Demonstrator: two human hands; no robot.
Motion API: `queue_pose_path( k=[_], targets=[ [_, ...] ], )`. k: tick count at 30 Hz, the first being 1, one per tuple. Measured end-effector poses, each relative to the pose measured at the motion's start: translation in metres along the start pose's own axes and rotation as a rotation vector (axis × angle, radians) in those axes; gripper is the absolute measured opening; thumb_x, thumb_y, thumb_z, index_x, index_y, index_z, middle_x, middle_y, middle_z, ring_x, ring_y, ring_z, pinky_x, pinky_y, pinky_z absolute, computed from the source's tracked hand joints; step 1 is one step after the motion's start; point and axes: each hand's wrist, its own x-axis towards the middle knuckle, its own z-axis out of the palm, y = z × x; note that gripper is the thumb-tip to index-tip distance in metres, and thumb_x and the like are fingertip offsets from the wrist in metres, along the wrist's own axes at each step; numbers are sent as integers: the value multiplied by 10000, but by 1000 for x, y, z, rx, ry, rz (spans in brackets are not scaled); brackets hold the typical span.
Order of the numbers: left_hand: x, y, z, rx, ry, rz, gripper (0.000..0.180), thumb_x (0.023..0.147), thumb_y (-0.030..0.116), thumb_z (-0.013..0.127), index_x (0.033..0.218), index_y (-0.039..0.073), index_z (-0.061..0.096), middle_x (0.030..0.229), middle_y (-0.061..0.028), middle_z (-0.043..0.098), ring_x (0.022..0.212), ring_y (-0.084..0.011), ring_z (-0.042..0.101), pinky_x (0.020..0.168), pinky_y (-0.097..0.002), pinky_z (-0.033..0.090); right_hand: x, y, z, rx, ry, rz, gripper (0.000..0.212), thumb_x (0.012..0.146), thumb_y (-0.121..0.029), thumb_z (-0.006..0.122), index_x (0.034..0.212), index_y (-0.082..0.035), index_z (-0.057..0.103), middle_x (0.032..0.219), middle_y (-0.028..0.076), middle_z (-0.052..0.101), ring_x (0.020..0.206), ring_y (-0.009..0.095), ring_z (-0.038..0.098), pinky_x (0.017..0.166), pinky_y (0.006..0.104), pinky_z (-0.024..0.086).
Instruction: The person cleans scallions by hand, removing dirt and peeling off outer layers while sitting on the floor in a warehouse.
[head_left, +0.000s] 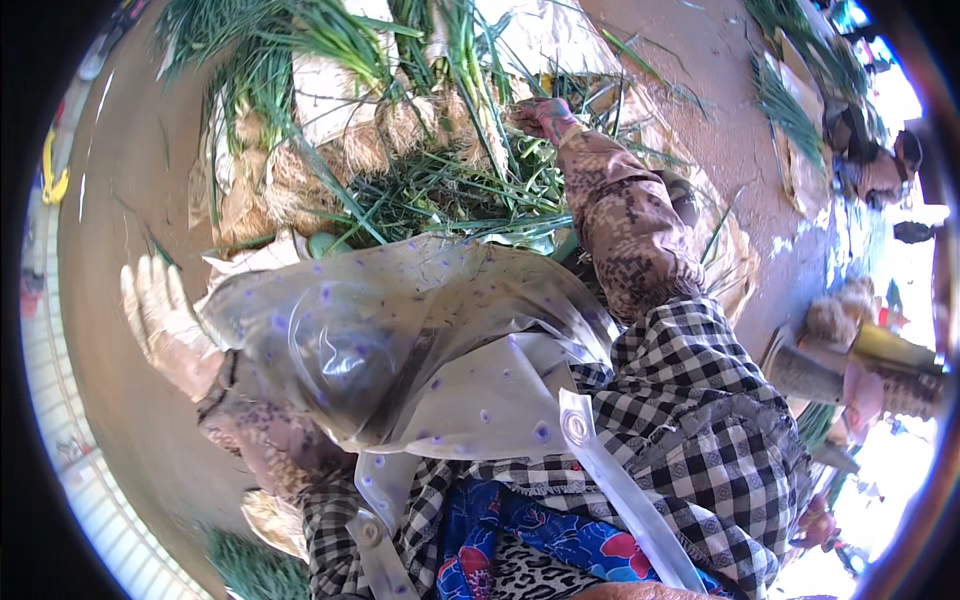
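Our landmark is the clear apron (330, 340) with its purple dots, spread across the lap. We judge it lies there to keep dirt and wet off the checked shirt (720, 430), and the patterned sleeves (630, 215) seem to guard the forearms likewise.

The green onions (345, 50) lie just beyond the apron, their pale, hairy roots (365, 145) turned toward it and their tops pointing away. We suppose they face this way so that the root ends come first within reach. Under several of them shows a pale sheet (530, 45), which probably keeps them off the wet brown floor (130, 180). Between the roots and the apron we see a tangle of loose leaves (440, 195), seemingly cast-off bits.

As for grip, the left hand (165, 325) is just beside the apron's left edge, palm flat and fingers stretched wide; it has hold of nothing, and we read it as held clear or lending balance. The right hand (550, 118) reaches past the apron's far right part, beside the rightmost roots, its fingers pointing inward. They look partly bent, but we cannot tell how far open they are, nor whether they pinch a stalk or only touch the leaves there.
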Motion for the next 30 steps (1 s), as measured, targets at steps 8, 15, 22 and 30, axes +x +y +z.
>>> queue_pose_path(
  k=[8,15,22,30],
  targets=[
    [-76,-123,186,-386,-525,-716,320,776,146,608,1073,54,528,881,-83,599,760,-169,590,715,-283,488,42,71,-139,663,-298,-25,550,749,-70,506,1230,-32,242,1043,126,561,758,258,577,472,359,450],
    [-109,-213,129,-192,-508,-950,292,802,87,561,1091,74,520,923,-73,608,797,-163,598,689,-265,489,0,57,60,194,-269,-49,230,807,-93,431,1007,20,433,860,131,562,676,143,527,557,283,428],
    [-68,-206,150,-217,-349,-709,476,849,367,477,1229,94,393,1130,-104,492,984,-230,517,787,-362,459,-45,63,131,-797,-252,-646,178,824,-160,400,917,-52,507,727,44,555,660,173,558,548,325,451],
    [-100,-265,131,-268,-326,-977,222,832,182,509,970,8,515,730,-62,553,580,-163,567,491,-323,515,-102,126,163,-1714,-237,-1042,194,721,-130,502,894,-54,545,644,85,555,513,223,549,448,358,441]
  ],
)
